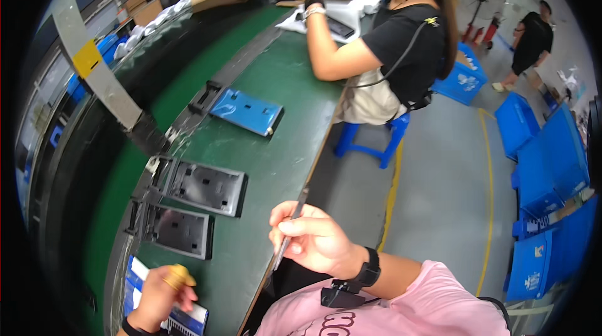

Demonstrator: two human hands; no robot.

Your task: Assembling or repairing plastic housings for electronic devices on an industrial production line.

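Pinching a thin tool (280, 254) by the green table (269, 160)

Held aslant in the right hand (320, 239); probably light, stiff and slick, best gripped mid-length. With the left hand (160, 293) curled over a blue-and-white box (199, 319), cannot tell whether grasping anything. Mind two black trays (210, 186) just beyond, likely hindering forward reach.

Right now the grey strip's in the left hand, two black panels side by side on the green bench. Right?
No: the head view shows the grey strip in the right hand, not the left hand. Black panels, green bench: correct.
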